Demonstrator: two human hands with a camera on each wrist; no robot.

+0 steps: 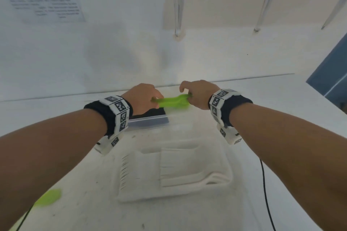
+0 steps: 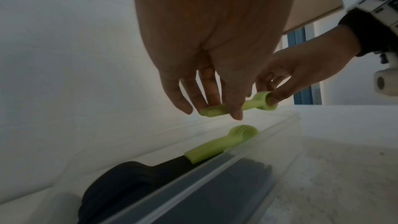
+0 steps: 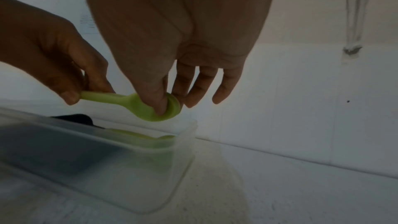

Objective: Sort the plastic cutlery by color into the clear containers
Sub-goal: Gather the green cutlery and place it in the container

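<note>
Both hands hold a small stack of green plastic spoons (image 1: 172, 101) level above the far clear container (image 1: 150, 120). My left hand (image 1: 155, 100) pinches the handle end (image 2: 213, 111). My right hand (image 1: 188, 97) pinches the bowl end (image 3: 148, 110), thumb inside the bowl. Below them in the container lie more green spoons (image 2: 221, 144) next to black cutlery (image 2: 129, 180). Whether a wall parts the two colours, I cannot tell. A nearer clear container (image 1: 228, 174) holds white forks and spoons.
One green piece (image 1: 49, 197) lies on the white table at the lower left, blurred. A black cable (image 1: 264, 184) runs down the right side. A white wall stands just behind the far container (image 3: 185, 159).
</note>
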